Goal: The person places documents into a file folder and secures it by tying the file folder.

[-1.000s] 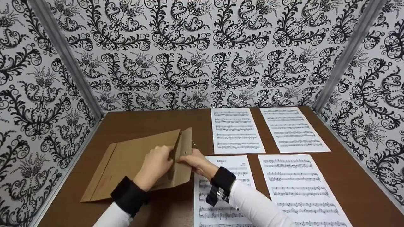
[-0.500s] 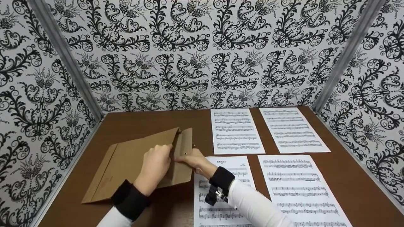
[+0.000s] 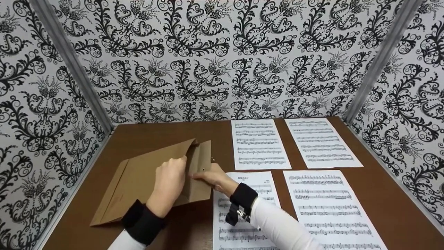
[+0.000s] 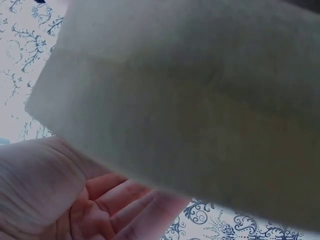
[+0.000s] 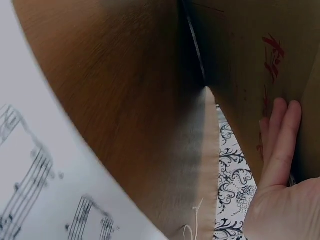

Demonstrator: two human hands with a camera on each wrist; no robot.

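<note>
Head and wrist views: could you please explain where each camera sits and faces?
Head: head-worn, facing forward-down at the envelope; left hand, right hand, sleeves show.
Left wrist: worn there, facing envelope closely; left hand shows.
Right wrist: worn there, facing envelope and table; right hand shows.
Head and right wrist share sheet music.

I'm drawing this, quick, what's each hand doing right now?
Left hand: closed, holding the brown envelope near its open edge.
Right hand: closed, pinching the envelope's flap.
</note>
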